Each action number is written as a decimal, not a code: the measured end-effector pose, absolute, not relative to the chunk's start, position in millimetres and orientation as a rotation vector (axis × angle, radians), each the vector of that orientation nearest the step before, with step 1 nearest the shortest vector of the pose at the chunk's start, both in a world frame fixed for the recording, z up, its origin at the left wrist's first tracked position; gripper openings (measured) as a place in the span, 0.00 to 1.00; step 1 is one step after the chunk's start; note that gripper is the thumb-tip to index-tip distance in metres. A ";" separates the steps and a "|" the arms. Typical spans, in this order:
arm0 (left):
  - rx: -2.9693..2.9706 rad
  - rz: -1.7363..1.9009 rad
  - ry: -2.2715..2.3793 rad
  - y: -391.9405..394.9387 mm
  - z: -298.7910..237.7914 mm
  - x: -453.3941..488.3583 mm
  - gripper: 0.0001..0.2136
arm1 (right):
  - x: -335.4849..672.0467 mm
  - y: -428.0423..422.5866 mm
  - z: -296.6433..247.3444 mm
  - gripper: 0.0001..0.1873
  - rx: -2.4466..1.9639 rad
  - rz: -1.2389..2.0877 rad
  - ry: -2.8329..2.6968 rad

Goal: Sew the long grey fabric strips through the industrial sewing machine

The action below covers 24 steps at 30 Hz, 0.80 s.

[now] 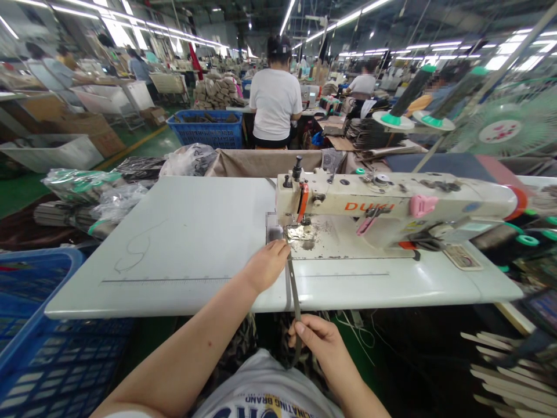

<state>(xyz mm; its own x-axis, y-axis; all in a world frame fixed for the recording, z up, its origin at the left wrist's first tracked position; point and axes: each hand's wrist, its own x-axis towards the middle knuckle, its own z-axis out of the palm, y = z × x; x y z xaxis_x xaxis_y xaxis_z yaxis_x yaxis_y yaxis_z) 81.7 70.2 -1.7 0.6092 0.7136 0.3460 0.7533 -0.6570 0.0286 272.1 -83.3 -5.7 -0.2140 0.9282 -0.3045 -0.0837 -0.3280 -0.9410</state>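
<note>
A narrow grey-brown fabric strap (294, 284) runs from the needle area of a sewing machine (391, 200) toward me and over the table's front edge. My left hand (270, 264) is at the presser foot, its fingers held together on the strap's far end; the fingertips partly hide that end. Below the table edge, my right hand (319, 339) pinches the strap between thumb and fingers. The loose tail of the strap hangs down past that hand, near my lap.
The white sewing table (209, 232) has a ruler line and a loose thread (139, 252) at left. Blue basket (39, 307) stands left, near plastic-wrapped bundles (87, 186). Light strips (505, 371) lie lower right. Thread cones (411, 96) and a fan (500, 130) stand behind; a person (276, 104) sits ahead.
</note>
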 end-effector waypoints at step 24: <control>-2.703 -0.535 -1.276 73.0 -3.1 84.0 0.12 | 275.4 -80.7 -11.2 0.24 -1.245 1.683 -1.067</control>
<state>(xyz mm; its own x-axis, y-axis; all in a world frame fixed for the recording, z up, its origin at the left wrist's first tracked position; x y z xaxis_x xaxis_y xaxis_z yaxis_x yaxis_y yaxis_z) 84.0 73.0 -3.1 0.5859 0.7274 0.3571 0.7645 -0.6423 0.0540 275.4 -80.7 -11.2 -0.2246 0.9193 -0.3233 -0.1003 -0.3518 -0.9307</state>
